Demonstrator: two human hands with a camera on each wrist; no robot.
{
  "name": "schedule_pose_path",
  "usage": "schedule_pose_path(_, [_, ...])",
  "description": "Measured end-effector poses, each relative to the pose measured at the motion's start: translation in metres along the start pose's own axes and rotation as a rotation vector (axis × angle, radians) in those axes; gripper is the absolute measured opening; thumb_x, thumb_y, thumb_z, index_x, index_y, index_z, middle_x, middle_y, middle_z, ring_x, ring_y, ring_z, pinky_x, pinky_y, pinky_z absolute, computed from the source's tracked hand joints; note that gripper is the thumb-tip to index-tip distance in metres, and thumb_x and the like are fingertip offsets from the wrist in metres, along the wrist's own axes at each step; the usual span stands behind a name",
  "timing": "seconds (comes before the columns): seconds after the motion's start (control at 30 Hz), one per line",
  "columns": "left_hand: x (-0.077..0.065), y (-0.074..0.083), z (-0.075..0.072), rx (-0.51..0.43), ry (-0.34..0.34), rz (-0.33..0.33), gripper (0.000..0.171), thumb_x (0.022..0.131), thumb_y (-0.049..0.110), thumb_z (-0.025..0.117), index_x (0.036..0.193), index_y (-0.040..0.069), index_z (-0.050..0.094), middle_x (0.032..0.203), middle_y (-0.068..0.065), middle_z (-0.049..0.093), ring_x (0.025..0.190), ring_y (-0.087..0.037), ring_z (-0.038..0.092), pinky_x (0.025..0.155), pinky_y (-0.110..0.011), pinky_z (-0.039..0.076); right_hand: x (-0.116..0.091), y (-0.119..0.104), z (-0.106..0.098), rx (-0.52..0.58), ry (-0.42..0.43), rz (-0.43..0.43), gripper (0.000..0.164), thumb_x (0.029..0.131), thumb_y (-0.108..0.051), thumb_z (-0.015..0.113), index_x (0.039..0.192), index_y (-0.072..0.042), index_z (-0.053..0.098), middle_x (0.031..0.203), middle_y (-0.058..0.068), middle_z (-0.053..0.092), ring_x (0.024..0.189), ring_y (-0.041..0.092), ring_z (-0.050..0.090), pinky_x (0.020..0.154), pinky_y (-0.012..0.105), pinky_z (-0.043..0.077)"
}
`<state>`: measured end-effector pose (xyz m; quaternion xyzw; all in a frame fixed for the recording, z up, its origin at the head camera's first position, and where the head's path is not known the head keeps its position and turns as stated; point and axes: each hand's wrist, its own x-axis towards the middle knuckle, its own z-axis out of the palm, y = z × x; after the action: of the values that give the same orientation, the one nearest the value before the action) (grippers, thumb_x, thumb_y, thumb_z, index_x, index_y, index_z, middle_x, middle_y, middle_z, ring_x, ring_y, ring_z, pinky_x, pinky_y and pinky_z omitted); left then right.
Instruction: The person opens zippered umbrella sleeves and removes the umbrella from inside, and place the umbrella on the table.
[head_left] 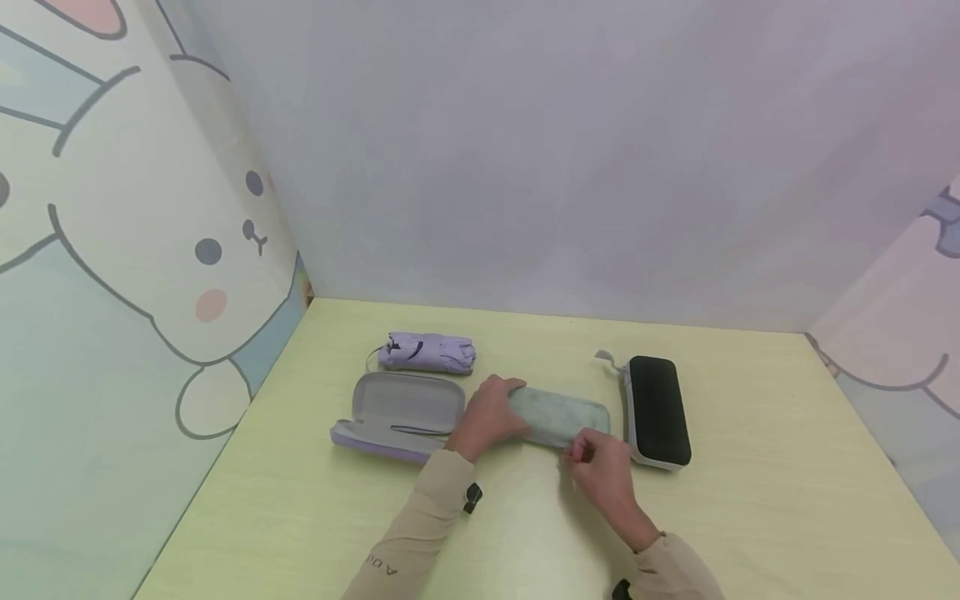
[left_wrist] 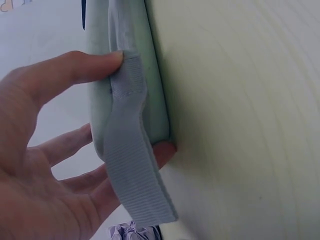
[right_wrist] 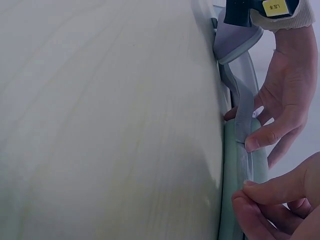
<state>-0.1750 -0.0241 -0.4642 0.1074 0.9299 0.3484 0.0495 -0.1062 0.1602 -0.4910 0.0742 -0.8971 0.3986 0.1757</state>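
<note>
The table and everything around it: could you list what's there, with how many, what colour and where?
Table: 1, pale yellow, under everything
Green case: 1, pale green, mid-table
Strap: 1, greyish, at the green case's left end
Open case: 1, grey inside, purple outside, left of the green case
Folded bundle: 1, lilac, behind the open case
Black-topped case: 1, black and grey, right of the green case
Backdrop: 1, pale, with cartoon drawings, around the table
Sleeves: 2, beige, on the forearms
Left hand: 1, bare, gripping the green case's left end
Right hand: 1, bare, pinching at its near edge
</note>
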Motion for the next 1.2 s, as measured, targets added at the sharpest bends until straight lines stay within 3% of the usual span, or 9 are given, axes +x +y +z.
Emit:
schedule_pose_path(0.73, [0.001,0.0,-0.005,0.036,-0.048,0.022,0.072,0.059,0.017,0.085,0.126,0.007,0.061,0.109,-0.012,0.056,0.092,-0.021,0.052,0.085,-0.036,0.045,0.006,-0.015,0.026,0.065,-0.04,0.054,0.035,0.059,0.016,0.07,0.053,-0.011,0.049,0.057,-0.001,0.057,0.052,0.008,0.047,0.049,0.022,0.039])
schedule_pose_path(0.87, [0.002,0.0,-0.005,0.046,-0.053,0.043,0.073,0.058,0.016,0.087,0.125,0.006,0.061,0.108,-0.012,0.056,0.093,-0.021,0.052,0.085,-0.036,0.045,0.006,-0.016,0.028,0.058,-0.049,0.058,0.033,0.06,0.016,0.068,0.055,-0.01,0.049,0.059,0.0,0.056,0.055,0.01,0.047,0.051,0.023,0.038])
schedule_pose_path(1.07, [0.002,0.0,-0.007,0.025,-0.058,0.007,0.076,0.056,0.016,0.09,0.125,0.009,0.061,0.109,-0.012,0.055,0.092,-0.023,0.053,0.085,-0.038,0.045,0.007,-0.023,0.031,0.063,-0.064,0.057,0.031,0.061,0.017,0.066,0.056,-0.009,0.05,0.058,-0.001,0.053,0.055,0.01,0.045,0.051,0.022,0.037])
schedule_pose_path(1.2, [0.002,-0.001,-0.006,0.033,-0.056,0.031,0.076,0.054,0.016,0.091,0.124,0.009,0.061,0.107,-0.012,0.055,0.09,-0.023,0.054,0.083,-0.038,0.046,0.006,-0.025,0.032,0.086,-0.071,0.059,0.03,0.06,0.018,0.063,0.056,-0.009,0.05,0.06,0.001,0.056,0.056,0.011,0.047,0.051,0.022,0.038])
